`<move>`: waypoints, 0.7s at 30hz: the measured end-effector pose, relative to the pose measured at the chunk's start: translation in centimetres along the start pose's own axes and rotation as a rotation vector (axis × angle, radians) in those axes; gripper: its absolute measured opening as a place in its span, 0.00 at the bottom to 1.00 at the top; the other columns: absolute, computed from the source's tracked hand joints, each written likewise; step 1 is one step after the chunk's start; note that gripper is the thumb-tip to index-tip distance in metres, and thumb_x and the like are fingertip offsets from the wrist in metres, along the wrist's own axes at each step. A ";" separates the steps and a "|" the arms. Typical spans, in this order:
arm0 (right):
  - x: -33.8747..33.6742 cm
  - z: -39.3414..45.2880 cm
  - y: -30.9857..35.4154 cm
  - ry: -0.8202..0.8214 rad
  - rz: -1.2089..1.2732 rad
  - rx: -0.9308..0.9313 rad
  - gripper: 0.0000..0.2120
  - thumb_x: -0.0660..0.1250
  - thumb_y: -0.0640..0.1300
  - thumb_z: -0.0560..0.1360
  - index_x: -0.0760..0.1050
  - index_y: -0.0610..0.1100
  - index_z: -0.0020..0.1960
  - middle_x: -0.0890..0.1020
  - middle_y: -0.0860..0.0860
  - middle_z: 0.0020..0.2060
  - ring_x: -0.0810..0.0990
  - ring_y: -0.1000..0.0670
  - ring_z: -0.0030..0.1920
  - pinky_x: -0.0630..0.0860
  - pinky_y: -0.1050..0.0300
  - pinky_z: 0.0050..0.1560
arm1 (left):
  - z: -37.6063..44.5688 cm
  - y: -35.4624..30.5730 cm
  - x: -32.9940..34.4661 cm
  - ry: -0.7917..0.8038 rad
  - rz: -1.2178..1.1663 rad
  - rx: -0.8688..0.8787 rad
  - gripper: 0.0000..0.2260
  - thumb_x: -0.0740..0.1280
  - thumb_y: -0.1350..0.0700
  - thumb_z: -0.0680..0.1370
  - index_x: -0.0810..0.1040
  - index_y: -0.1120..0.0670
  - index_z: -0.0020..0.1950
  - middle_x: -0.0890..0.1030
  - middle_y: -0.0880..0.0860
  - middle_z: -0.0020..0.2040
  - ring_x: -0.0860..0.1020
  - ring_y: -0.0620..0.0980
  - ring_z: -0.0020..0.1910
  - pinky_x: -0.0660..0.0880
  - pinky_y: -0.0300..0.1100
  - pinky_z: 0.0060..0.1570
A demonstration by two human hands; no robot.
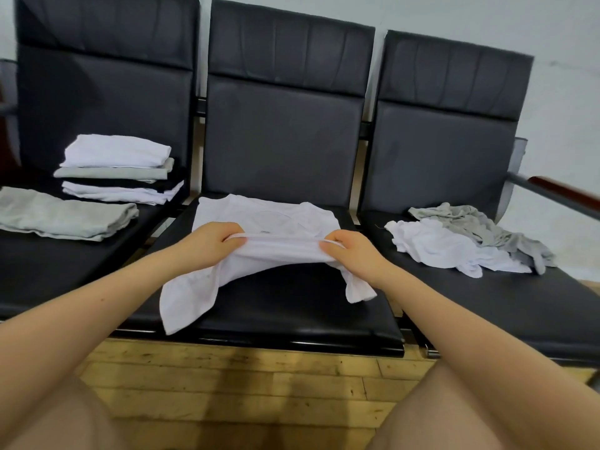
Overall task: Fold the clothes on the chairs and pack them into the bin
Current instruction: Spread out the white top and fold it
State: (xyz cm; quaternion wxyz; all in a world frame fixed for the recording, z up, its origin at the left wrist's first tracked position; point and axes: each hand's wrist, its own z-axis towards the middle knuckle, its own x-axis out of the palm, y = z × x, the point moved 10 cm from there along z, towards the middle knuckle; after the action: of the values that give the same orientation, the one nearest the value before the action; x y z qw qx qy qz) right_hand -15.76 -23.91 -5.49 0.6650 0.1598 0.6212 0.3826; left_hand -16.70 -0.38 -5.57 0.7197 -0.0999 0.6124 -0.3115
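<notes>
Two hands hold one white shirt [259,219] over the middle chair [292,303]. The left hand [216,243] pinches one end of a raised fold, with its fingers curled around the cloth. The right hand [352,251] grips the other end the same way. Holding both ends keeps the edge tight and straight, so the shirt can probably fold over neatly. The far part of the shirt lies flat on the seat, and two loose ends hang down near the person.

The left chair [48,271] has a neat stack of folded clothes [118,168] and one folded gray piece [65,214] just beside it. They seem to be kept there so the done ones stay apart from the messy ones. The right chair [487,303] has a crumpled pile [467,238] of white and gray clothes, not folded yet.

No bin shows anywhere, so where the clothes will go is hidden. The fingertips are tucked into the cloth and cannot be seen. How many pieces are in the crumpled pile is hard to tell. The left chair is cut off at the edge.
</notes>
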 end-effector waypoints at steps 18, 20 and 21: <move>3.8 -5.0 -1.2 0.303 0.031 0.208 0.21 0.59 0.56 0.80 0.66 0.44 0.35 0.74 0.49 0.35 0.72 0.52 0.35 0.67 0.63 0.35 | -6.0 2.8 1.1 -0.009 -0.372 -0.297 0.13 0.55 0.55 0.83 0.76 0.59 0.50 0.77 0.54 0.50 0.72 0.50 0.50 0.67 0.43 0.49; 3.6 -4.6 -1.2 0.297 0.011 0.179 0.21 0.63 0.56 0.79 0.63 0.45 0.34 0.70 0.49 0.33 0.69 0.52 0.33 0.65 0.64 0.32 | -5.5 3.2 0.6 -0.001 -0.244 -0.269 0.12 0.55 0.54 0.83 0.76 0.56 0.48 0.77 0.51 0.48 0.72 0.49 0.49 0.66 0.41 0.48; 3.2 -4.3 -1.4 0.286 0.005 0.169 0.20 0.64 0.54 0.78 0.63 0.45 0.34 0.70 0.50 0.32 0.69 0.53 0.33 0.64 0.64 0.31 | -5.0 3.2 0.1 -0.007 -0.182 -0.241 0.11 0.56 0.55 0.83 0.76 0.56 0.48 0.77 0.50 0.47 0.73 0.49 0.50 0.65 0.41 0.49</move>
State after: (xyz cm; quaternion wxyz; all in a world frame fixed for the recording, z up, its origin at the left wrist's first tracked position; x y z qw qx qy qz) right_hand -19.60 -23.73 -9.48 0.5529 0.1607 0.7391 0.3496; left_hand -20.40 3.30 -8.46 0.6733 -0.2415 0.6314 -0.2993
